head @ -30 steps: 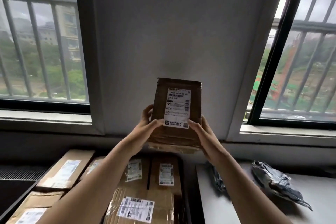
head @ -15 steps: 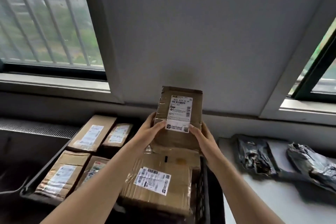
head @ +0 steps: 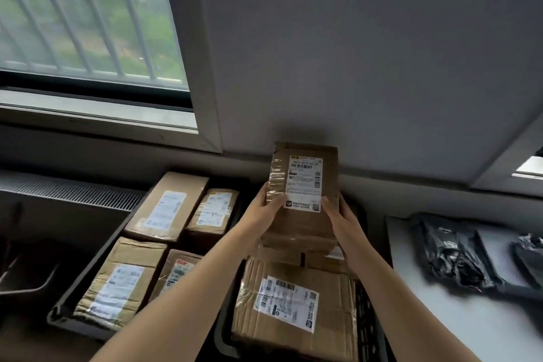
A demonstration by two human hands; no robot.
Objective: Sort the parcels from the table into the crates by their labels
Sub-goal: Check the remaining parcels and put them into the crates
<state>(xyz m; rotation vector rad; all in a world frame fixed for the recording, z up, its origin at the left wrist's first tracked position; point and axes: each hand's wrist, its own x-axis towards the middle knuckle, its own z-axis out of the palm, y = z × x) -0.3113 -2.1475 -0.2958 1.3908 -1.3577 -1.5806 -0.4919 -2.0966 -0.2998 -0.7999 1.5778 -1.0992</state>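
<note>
Head view, items as counted.

Box in hand [head: 304, 185]: one, brown cardboard, white label facing me, held upright in the air over the nearer crate and in front of the wall. My left hand [head: 264, 210] grips its left edge with the thumb on the front; my right hand [head: 340, 219] grips its right edge, thumb touching the label's lower corner.

Crates: two. The left crate [head: 88, 270] holds four cardboard boxes lying flat in two rows, labels up. The nearer crate [head: 367, 314], dark with a slotted wall, sits below my forearms and holds one large cardboard box [head: 293, 308] with a white label; more cardboard shows behind it, under the box I hold, count not clear.

Table [head: 458, 317]: one, white, to the right of the nearer crate. On it, black plastic bags [head: 452, 258]: at least two, crumpled, one cut off by the frame edge.

Window [head: 82, 15]: one, barred, upper left.
</note>
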